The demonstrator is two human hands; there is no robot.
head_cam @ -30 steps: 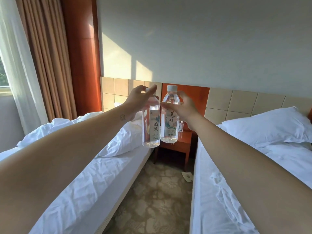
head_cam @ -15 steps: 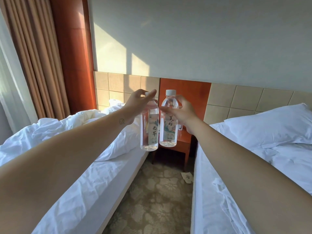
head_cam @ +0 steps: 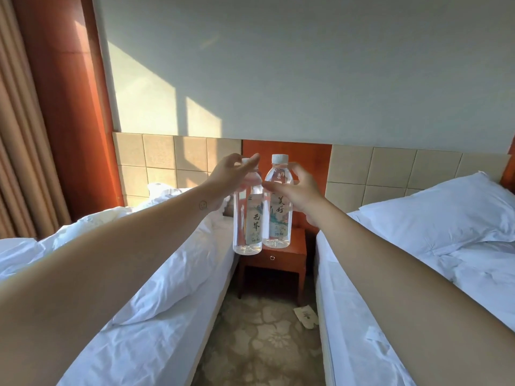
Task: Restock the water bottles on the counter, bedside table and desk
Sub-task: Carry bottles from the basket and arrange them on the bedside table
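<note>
Two clear bottles, white caps, printed labels, upright, side by side above bedside table point(head_cam: 281, 253). Left hand point(head_cam: 227, 181) pinches left bottle point(head_cam: 248, 218) neck; right hand point(head_cam: 302, 190) grips right bottle point(head_cam: 277, 210) shoulder.

Left bottle point(head_cam: 247, 218) and right bottle point(head_cam: 277, 210): clear, white caps, pale labels with black calligraphy and blue-green landscape print. Bedside table point(head_cam: 287, 261): red-brown wood; headboard point(head_cam: 167, 157): beige square panels; bed linen point(head_cam: 156, 316): white. Carpet point(head_cam: 264, 344): beige with a pale floral pattern; curtain point(head_cam: 16, 162): tan.

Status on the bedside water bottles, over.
Both busy: left grip holds left bottle, right grip holds right bottle. Bottles upright, aloft before bedside table. Loose paper scrap on floor below.
</note>
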